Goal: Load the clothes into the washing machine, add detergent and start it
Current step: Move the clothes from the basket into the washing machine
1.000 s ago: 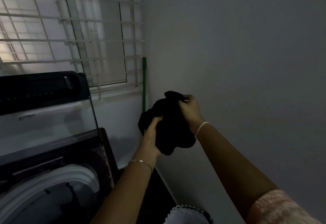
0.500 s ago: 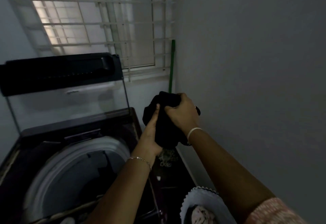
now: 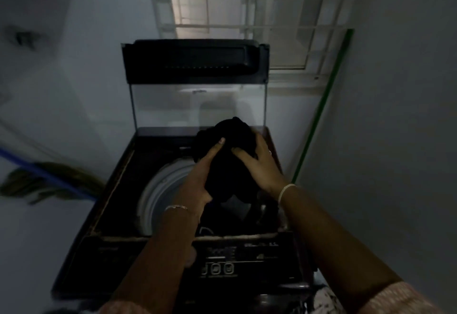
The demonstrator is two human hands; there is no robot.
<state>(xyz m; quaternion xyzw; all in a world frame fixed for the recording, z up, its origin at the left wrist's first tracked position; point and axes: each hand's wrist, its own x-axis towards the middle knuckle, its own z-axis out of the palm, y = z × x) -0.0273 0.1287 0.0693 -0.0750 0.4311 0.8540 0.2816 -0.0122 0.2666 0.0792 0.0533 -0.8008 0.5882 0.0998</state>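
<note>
A bunched black garment [image 3: 228, 150] is held between both hands above the open drum [image 3: 158, 190] of a dark top-loading washing machine [image 3: 113, 202]. My left hand [image 3: 197, 180] grips its left side, thumb up against the cloth. My right hand [image 3: 259, 165] presses on its right side with fingers spread. The machine's lid [image 3: 195, 86] stands upright at the back, with a glass pane and a dark top band. The control panel [image 3: 222, 261] with round buttons runs along the front edge, below my forearms.
A barred window [image 3: 247, 16] sits behind the machine. A green pole [image 3: 321, 106] leans in the right corner against the grey wall. A blue-handled broom [image 3: 44, 180] lies at the left. A patterned laundry basket rim [image 3: 324, 299] shows at the bottom right.
My view has swung left and down, so the machine is now centred. Both hands have carried the black garment from beside the right wall to over the drum opening.
</note>
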